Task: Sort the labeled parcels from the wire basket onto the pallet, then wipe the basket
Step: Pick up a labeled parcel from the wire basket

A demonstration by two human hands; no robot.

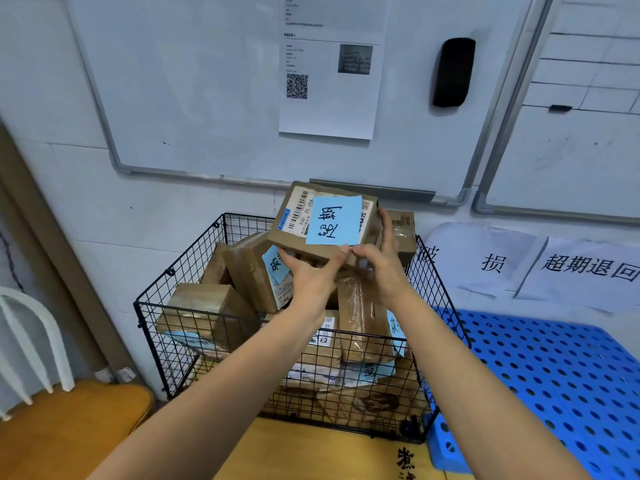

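Note:
A black wire basket stands against the wall, piled with several brown cardboard parcels carrying blue notes. Above the pile I hold one small cardboard parcel with a shipping label and a blue handwritten note on its top face. My left hand grips its near lower edge from below. My right hand holds its right side, fingers reaching up the far edge. The blue perforated pallet lies to the right of the basket with nothing on it.
Two paper signs with printed characters hang on the wall above the pallet. Whiteboards fill the wall behind. A white chair with an orange cushion stands at the left. A flat cardboard sheet lies in front of the basket.

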